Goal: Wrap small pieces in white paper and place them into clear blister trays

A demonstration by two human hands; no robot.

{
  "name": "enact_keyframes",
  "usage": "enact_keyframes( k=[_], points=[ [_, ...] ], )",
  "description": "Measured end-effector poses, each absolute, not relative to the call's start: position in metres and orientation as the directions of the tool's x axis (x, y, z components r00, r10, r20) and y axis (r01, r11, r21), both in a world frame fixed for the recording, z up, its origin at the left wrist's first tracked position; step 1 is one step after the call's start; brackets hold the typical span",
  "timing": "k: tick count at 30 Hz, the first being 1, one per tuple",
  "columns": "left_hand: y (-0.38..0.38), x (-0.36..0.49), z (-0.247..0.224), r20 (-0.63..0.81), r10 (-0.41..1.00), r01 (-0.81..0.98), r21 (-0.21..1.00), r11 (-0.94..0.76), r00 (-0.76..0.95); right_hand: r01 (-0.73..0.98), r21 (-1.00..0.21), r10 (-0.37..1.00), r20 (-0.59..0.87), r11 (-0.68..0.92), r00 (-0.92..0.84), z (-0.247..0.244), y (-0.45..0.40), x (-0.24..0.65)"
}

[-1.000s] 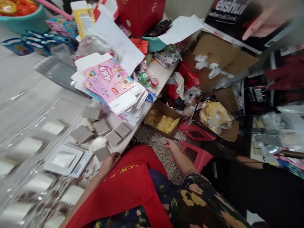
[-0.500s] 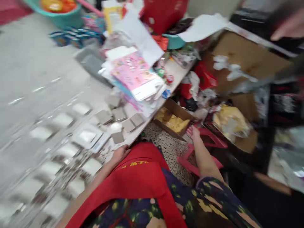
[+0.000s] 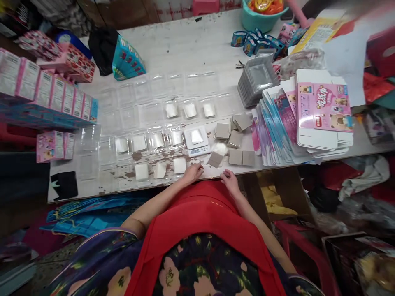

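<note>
Step in hand: the person is sitting at the counter (image 3: 191, 49) among rows of clear plastic trays (image 3: 145, 111), some already holding white packets (image 3: 190, 110); judging from the layout, a packet-into-tray step is pausing between pieces.
Left hand: the left hand (image 3: 193, 172) is resting on the near edge of the counter, fingers loosely curled and pointing at a white packet (image 3: 179, 165) just beside it; it is holding nothing that I can make out.
Right hand: the right hand (image 3: 230, 179) is sitting at the counter edge, half curled, apparently empty, close below the grey cards (image 3: 236, 157).
Scale: the small scale (image 3: 197, 140) is carrying a white packet, just beyond both hands.
Next move: it is probably calling for a short forward reach to a grey card or a packet, pinching lightly so the thin piece is not bending.
Surroundings: flat pink cartons (image 3: 324, 111) are lying stacked to the right.
</note>
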State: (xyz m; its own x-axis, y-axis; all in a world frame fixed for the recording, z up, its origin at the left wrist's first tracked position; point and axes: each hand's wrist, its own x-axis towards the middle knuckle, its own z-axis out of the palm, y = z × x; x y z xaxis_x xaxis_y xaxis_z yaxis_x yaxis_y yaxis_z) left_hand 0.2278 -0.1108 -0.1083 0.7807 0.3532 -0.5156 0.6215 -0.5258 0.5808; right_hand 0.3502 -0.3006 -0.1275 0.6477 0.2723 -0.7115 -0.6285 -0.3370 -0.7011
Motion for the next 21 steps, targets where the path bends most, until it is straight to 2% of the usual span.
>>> enact_keyframes(
  k=[8, 16, 21],
  points=[
    [-0.126, 0.265, -0.121, -0.481, 0.505, 0.696, 0.544, -0.469, 0.717, -0.729, -0.593, 0.156, -0.801, -0.341, 0.578, -0.134, -0.27, 0.361],
    [-0.147, 0.302, -0.12, -0.435, 0.657, 0.779, 0.462, -0.424, 0.616, -0.752, -0.56, 0.193, -0.827, -0.346, 0.527, -0.137, -0.255, 0.373],
    [-0.149, 0.318, -0.125, -0.45, 0.701, 0.81, 0.487, -0.327, 0.553, -0.788, -0.527, 0.21, -0.85, -0.319, 0.484, -0.138, -0.253, 0.372]
  ],
)
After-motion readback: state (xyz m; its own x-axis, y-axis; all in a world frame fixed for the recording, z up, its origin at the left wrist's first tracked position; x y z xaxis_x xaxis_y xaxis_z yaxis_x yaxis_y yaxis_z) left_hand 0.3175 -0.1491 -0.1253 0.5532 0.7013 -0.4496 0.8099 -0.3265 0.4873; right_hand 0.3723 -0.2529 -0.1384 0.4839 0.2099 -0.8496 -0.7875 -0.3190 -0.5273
